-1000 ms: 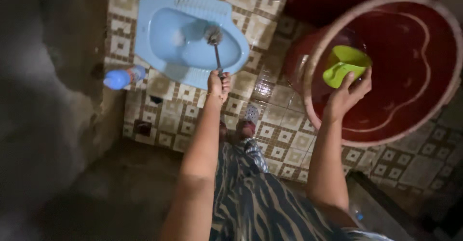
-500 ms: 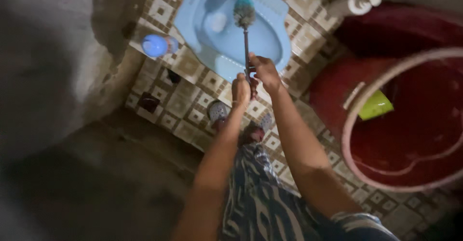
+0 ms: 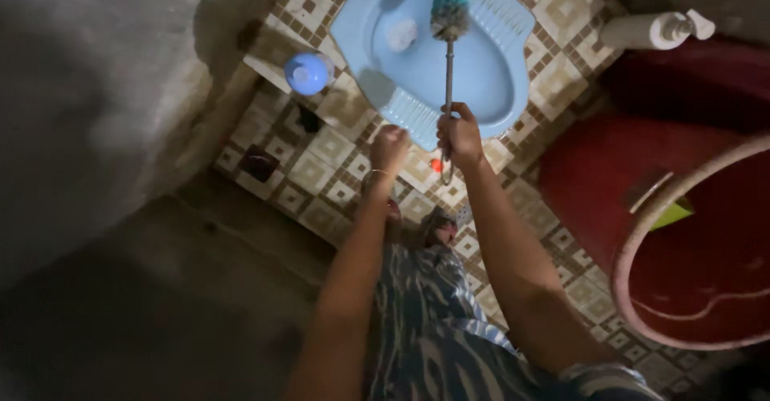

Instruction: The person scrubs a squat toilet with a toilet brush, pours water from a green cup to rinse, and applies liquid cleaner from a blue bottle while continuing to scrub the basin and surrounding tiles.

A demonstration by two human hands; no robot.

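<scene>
Two hands reach forward over a patterned tile floor, but only one grips anything. The right hand has its fingers wrapped around the thin handle of a toilet brush, high enough up the shaft that the bristle head rests inside the pale blue squat toilet pan, near a white patch at the bowl's bottom. That long grip keeps the hand itself clear of the pan. The left hand is curled into a loose fist just beside the right, apart from the handle, holding nothing visible. A blue round bottle stands by the wall to the left of the pan. To the right sit a white spray bottle and a large red tub.
</scene>
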